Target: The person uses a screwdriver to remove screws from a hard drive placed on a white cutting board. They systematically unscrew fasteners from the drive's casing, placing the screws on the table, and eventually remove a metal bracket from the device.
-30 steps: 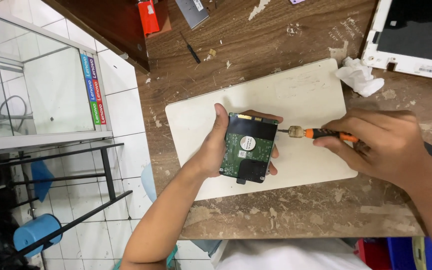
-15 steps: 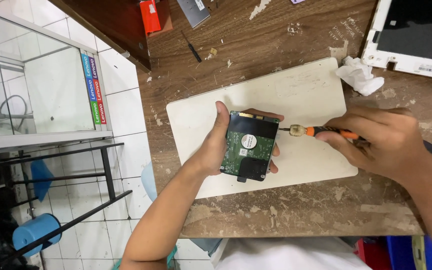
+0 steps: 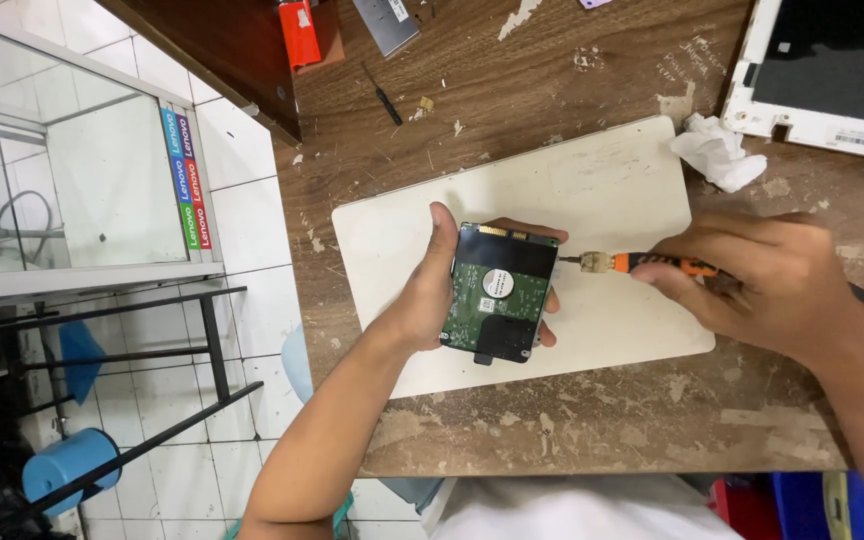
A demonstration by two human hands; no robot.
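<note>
Left hand clasped around hard drive

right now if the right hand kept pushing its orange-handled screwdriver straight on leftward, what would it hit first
Probably the right edge of the green-and-black hard drive held by the left hand; the right hand's orange-handled screwdriver tip seems already against it, though depth is unclear.

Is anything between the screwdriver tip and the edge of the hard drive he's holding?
Nothing visible: the screwdriver in the right hand points straight at the right edge of the hard drive, held by the left hand.
</note>
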